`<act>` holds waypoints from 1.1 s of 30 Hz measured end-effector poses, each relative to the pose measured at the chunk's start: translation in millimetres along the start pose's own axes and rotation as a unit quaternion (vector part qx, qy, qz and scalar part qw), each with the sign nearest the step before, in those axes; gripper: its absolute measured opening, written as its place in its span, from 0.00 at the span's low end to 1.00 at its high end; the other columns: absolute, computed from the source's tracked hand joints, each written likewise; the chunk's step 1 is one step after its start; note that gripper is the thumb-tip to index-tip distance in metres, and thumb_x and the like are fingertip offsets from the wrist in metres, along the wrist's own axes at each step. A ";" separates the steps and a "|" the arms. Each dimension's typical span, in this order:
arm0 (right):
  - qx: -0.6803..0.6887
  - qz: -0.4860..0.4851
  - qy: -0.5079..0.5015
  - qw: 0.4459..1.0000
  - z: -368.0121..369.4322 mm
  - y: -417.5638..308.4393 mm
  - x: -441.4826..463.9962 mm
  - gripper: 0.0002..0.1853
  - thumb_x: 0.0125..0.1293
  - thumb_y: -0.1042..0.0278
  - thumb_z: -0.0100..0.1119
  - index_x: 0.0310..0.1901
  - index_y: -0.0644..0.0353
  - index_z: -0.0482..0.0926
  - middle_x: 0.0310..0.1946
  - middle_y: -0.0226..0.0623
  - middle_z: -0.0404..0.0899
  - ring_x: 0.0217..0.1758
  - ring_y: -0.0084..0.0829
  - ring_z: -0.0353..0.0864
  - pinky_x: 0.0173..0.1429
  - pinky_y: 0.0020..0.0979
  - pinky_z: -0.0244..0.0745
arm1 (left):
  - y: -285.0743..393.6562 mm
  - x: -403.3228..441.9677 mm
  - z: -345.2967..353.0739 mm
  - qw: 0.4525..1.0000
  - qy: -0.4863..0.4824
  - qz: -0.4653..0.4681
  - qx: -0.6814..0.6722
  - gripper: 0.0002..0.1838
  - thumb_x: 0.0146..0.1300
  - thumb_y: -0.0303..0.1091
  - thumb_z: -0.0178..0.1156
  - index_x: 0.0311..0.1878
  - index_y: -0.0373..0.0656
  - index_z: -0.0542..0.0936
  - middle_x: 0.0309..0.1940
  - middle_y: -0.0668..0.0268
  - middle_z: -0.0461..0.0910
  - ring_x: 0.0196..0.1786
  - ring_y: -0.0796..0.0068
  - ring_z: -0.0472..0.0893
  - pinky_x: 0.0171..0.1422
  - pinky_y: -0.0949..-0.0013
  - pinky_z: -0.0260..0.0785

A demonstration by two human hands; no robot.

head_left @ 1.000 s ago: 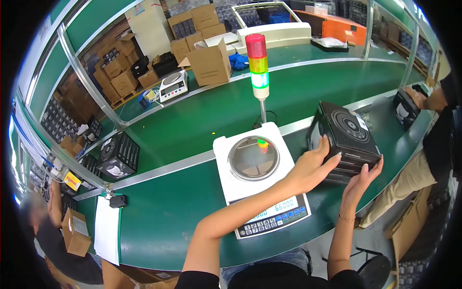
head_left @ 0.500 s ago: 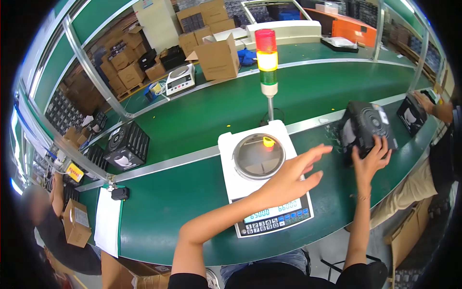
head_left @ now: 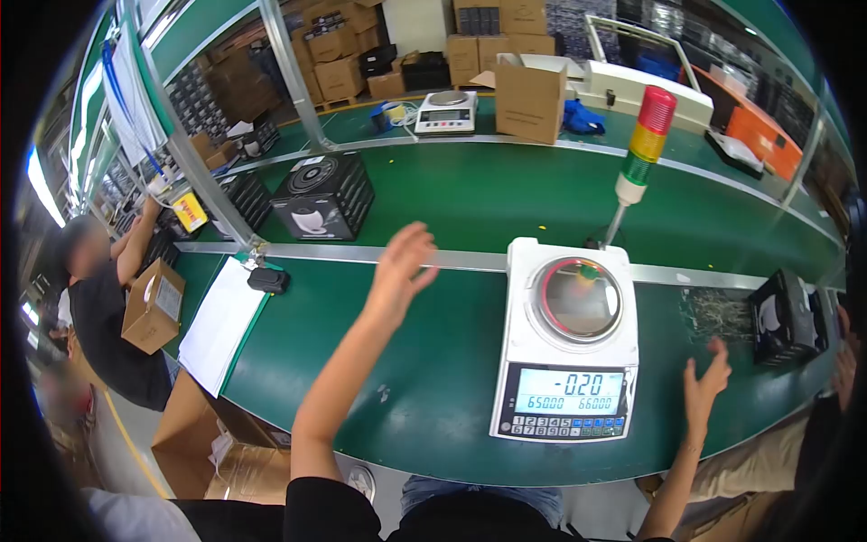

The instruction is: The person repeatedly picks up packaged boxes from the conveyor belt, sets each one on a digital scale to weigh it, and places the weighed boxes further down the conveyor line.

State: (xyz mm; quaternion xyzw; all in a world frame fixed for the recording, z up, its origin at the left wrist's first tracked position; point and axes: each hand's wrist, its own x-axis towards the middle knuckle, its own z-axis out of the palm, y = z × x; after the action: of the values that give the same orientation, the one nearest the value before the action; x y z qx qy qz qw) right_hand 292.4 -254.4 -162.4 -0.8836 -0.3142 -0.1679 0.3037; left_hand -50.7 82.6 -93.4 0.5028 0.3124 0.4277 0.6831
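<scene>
My left hand (head_left: pixel 404 271) is raised over the workbench's metal rail, fingers apart and empty, a little right of a stack of black boxes (head_left: pixel 323 196) on the green belt. My right hand (head_left: pixel 706 384) is over the bench right of the scale, fingers spread, holding nothing. Near it, a stack of black boxes (head_left: pixel 784 316) stands at the bench's right end. Between my hands sits a white scale (head_left: pixel 569 357) with a bare round pan; its display reads -0.20. Behind it rises a red, yellow and green signal light (head_left: pixel 645 144).
White papers (head_left: pixel 217 325) and a small black object (head_left: pixel 268 280) lie on the left of the bench. A co-worker (head_left: pixel 113 307) is at far left beside a cardboard box (head_left: pixel 153 307). Another person's hand (head_left: pixel 846 361) shows at the right edge. A second scale (head_left: pixel 446 113) stands beyond the belt.
My right hand has let go of the black boxes at the right. My left hand has moved left, away from the scale. The view has turned left, and the signal light's yellow is no longer lit.
</scene>
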 end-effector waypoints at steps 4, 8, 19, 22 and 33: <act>-0.067 -0.106 -0.098 0.987 18.7 -34.6 -35.9 0.28 0.52 0.71 0.56 0.58 0.57 0.64 0.54 0.41 0.65 0.57 0.43 0.60 0.63 0.41 0.49 | -2.5 104.0 -95.5 0.963 0.269 -0.018 0.019 0.51 0.44 0.49 0.69 0.67 0.50 0.49 0.63 0.55 0.59 0.62 0.50 0.63 0.62 0.41 0.55; -0.074 -0.088 -0.124 0.986 17.6 -44.5 -30.0 0.25 0.51 0.70 0.56 0.55 0.57 0.68 0.55 0.43 0.61 0.56 0.45 0.58 0.62 0.43 0.50 | 34.1 136.1 -122.7 0.937 0.343 -0.025 -0.067 0.57 0.35 0.55 0.73 0.65 0.43 0.50 0.62 0.55 0.59 0.60 0.48 0.64 0.59 0.33 0.55; -0.079 -0.109 -0.096 0.986 21.3 -42.1 -31.0 0.25 0.51 0.67 0.56 0.54 0.58 0.69 0.53 0.41 0.63 0.54 0.44 0.59 0.61 0.43 0.51 | -13.7 114.5 -110.7 0.903 0.343 0.123 -0.229 0.42 0.46 0.47 0.67 0.62 0.47 0.59 0.60 0.58 0.61 0.59 0.54 0.66 0.48 0.47 0.74; -0.077 -0.105 -0.095 0.987 20.7 -43.1 -32.5 0.25 0.51 0.67 0.56 0.54 0.58 0.69 0.53 0.41 0.63 0.53 0.44 0.59 0.61 0.43 0.51 | -35.2 78.2 -135.1 0.919 0.204 0.151 -0.302 0.32 0.54 0.50 0.60 0.60 0.48 0.64 0.57 0.58 0.65 0.57 0.58 0.69 0.46 0.52 0.76; 0.185 -0.219 -0.101 0.953 -26.7 -135.5 -7.8 0.39 0.48 0.68 0.61 0.64 0.63 0.58 0.65 0.46 0.57 0.67 0.47 0.52 0.69 0.43 0.42 | 36.1 -47.4 -39.2 0.980 -0.033 0.025 -0.195 0.34 0.56 0.54 0.50 0.60 0.39 0.64 0.55 0.50 0.70 0.53 0.49 0.74 0.49 0.46 0.74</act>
State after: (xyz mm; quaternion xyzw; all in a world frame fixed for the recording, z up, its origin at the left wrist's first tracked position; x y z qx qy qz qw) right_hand 194.7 -191.3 -87.5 -0.7340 -0.5544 -0.0789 0.3842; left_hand -114.9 61.1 -70.8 0.3816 0.1880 0.4808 0.7667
